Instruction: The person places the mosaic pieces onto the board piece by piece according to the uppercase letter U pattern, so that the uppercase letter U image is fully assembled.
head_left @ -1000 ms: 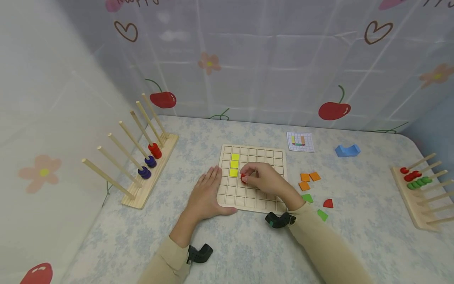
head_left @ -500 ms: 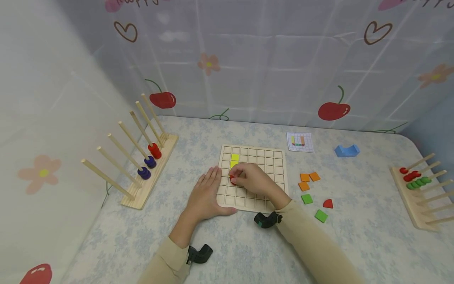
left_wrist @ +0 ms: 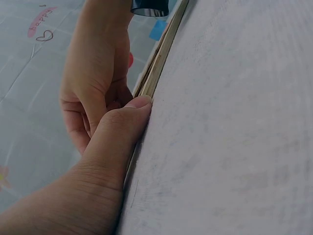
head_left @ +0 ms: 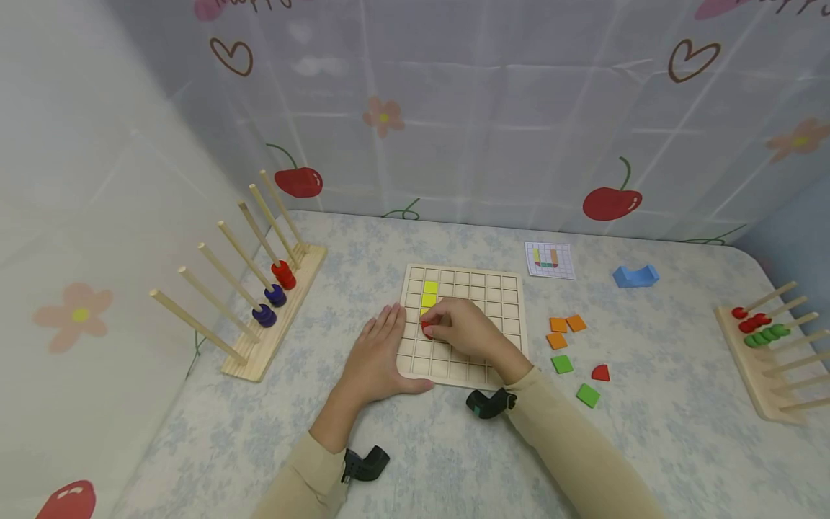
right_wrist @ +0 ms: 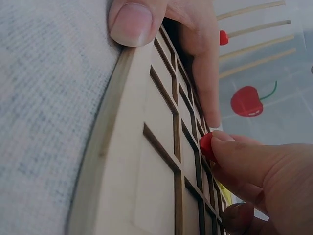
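On the pale table (head_left: 421, 450): grid board (head_left: 489, 294), pattern card (head_left: 550, 260), loose tiles (head_left: 562, 364), blue block (head_left: 636, 277), two peg racks (head_left: 283, 314).

Loose tiles (head_left: 558, 325) right of the grid board (head_left: 493, 295) — peg rack (head_left: 274, 333) left.

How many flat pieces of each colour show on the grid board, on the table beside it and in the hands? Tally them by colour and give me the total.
Yellow pieces: 3 (1 partly hidden)
Orange pieces: 3
Green pieces: 2
Red pieces: 2 (1 held in the right hand)
Total: 10
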Tool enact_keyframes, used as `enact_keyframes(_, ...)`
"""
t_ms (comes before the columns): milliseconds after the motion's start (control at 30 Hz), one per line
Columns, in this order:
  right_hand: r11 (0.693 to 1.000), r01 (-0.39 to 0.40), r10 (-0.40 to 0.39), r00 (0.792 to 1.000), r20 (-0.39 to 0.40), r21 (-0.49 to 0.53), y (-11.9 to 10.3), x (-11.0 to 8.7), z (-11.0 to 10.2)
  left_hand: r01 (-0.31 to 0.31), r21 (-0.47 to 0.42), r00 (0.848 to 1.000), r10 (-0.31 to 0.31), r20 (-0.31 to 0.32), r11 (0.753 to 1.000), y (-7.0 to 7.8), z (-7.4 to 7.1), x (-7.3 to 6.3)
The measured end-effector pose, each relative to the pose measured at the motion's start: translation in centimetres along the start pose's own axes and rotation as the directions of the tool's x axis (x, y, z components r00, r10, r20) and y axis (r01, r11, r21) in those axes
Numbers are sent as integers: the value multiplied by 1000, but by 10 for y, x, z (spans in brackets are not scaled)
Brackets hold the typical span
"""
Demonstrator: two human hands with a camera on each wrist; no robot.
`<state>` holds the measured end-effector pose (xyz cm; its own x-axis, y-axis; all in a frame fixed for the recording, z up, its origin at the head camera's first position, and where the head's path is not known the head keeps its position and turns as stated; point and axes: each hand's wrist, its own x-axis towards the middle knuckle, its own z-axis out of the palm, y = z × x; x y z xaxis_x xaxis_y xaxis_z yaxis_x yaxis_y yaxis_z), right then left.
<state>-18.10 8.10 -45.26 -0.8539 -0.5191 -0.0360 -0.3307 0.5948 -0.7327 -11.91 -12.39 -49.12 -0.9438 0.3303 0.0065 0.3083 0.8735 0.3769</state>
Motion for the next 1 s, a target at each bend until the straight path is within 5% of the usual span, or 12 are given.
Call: enact_keyframes(1000, 1000, -3, 3, 1000, -19, 16, 7, -6, 0, 10, 6, 1000, -10, 17, 1000, 0, 0, 1)
